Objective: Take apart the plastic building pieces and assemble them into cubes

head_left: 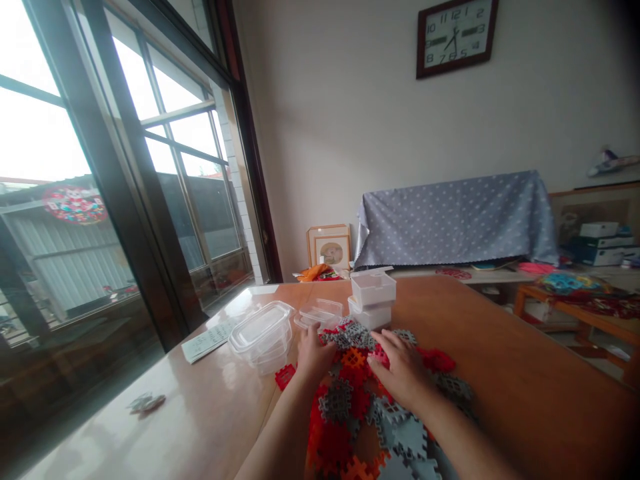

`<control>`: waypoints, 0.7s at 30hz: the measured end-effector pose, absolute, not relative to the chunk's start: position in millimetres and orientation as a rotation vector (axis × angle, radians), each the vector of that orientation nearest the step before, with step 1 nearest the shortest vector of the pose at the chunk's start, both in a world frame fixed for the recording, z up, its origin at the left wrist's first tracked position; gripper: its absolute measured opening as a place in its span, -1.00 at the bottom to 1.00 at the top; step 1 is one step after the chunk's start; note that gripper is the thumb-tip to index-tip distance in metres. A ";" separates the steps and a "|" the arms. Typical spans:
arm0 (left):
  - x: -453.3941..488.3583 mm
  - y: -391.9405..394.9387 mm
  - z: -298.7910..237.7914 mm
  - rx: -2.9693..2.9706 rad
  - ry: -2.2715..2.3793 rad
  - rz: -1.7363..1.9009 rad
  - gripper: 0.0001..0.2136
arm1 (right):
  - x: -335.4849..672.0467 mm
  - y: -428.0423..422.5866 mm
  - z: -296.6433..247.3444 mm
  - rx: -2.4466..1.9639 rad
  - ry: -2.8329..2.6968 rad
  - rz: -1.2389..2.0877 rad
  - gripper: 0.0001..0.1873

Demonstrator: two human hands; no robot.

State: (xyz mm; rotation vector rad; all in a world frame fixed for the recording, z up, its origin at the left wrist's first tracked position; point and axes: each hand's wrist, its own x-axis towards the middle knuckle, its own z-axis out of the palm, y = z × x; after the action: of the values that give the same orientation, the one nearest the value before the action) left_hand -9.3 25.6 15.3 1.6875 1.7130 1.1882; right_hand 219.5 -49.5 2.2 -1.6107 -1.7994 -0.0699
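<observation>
Brown table (505, 347), left hand (314, 353) and right hand (403, 370) both loosely spread, unclenched, among toothed plastic pieces (336, 400).

Hour numerals (455, 14) such as 12, 2, 8 on the wall clock (457, 41)

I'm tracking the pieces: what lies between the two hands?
In the head view, grey, red and orange toothed pieces lie between left hand and right hand.

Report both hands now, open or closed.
Left hand: open beside the toothed pieces, no held piece visible.
Right hand: open at the same pieces, nothing visibly held.
</observation>
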 end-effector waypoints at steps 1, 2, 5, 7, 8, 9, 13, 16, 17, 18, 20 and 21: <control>-7.1 25.4 19.4 1.805 1.725 1.087 -0.35 | 218.5 -51.4 4.3 -1.621 -1.819 -0.049 -0.43; -5.0 25.0 23.6 1.944 1.723 0.967 -0.30 | 217.6 -53.3 6.6 -1.631 -1.839 -0.024 -0.42; -1.2 24.7 34.2 2.326 1.631 0.585 -0.19 | 216.0 -57.2 11.6 -1.653 -1.874 0.054 -0.40; -0.6 26.2 37.6 2.445 1.582 0.423 -0.16 | 215.7 -57.5 12.4 -1.655 -1.866 0.092 -0.40; -0.6 27.4 38.1 2.479 1.568 0.372 -0.16 | 215.7 -57.0 11.9 -1.654 -1.854 0.103 -0.40; -0.8 28.7 38.1 2.502 1.556 0.338 -0.16 | 215.8 -56.2 11.0 -1.653 -1.838 0.109 -0.40; -1.6 32.9 36.2 2.552 1.538 0.285 -0.17 | 216.4 -52.6 6.4 -1.657 -1.796 0.120 -0.39; -1.4 34.0 37.1 2.583 1.538 0.273 -0.19 | 216.1 -51.6 4.8 -1.656 -1.793 0.132 -0.38; -1.0 34.2 38.0 2.595 1.536 0.266 -0.21 | 216.0 -51.5 4.7 -1.656 -1.792 0.138 -0.38; -0.4 34.5 39.3 2.608 1.532 0.258 -0.23 | 215.8 -51.5 4.6 -1.658 -1.791 0.144 -0.38; 1.4 35.0 42.7 2.632 1.517 0.243 -0.26 | 215.7 -51.5 4.5 -1.661 -1.784 0.156 -0.37; 2.4 35.1 44.5 2.642 1.508 0.238 -0.27 | 215.7 -51.5 4.5 -1.660 -1.779 0.163 -0.37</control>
State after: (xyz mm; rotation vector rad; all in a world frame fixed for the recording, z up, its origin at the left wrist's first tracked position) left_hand 2.4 35.1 44.5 2.6415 1.5083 0.2381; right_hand 215.7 -51.5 4.5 -1.6601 -1.7790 0.1629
